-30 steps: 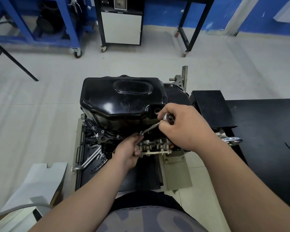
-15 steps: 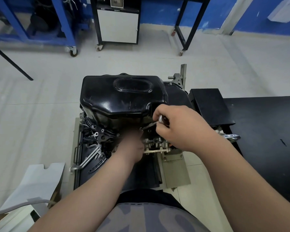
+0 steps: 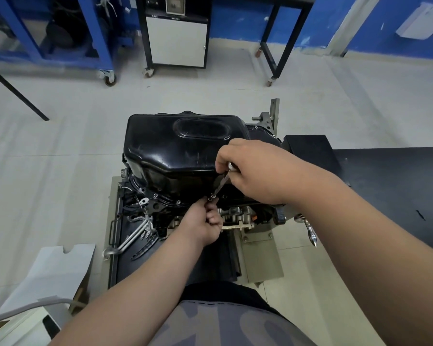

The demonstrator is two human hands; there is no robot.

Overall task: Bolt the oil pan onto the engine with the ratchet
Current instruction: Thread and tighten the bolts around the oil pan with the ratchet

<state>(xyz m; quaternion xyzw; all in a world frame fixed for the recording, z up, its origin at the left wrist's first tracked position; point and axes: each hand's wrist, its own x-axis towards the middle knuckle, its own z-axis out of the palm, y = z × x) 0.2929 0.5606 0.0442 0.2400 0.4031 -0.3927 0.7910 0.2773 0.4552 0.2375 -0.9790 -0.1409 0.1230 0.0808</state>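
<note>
Oil pan sits on the engine. The right hand grips the ratchet and the left hand pinches its socket end at a near-flange bolt. A tilted socket could slip or cross-thread. The pan wall crowds the swing; open floor lies to the left.

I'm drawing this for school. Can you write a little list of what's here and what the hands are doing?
Place: workshop with a pale floor
Big black part: oil pan, on top of the engine
Right hand: grips the ratchet at its upper end
Left hand: pinches the ratchet's lower end, at the pan's near rim
Other bolts: in the rim, left of the hands
</note>
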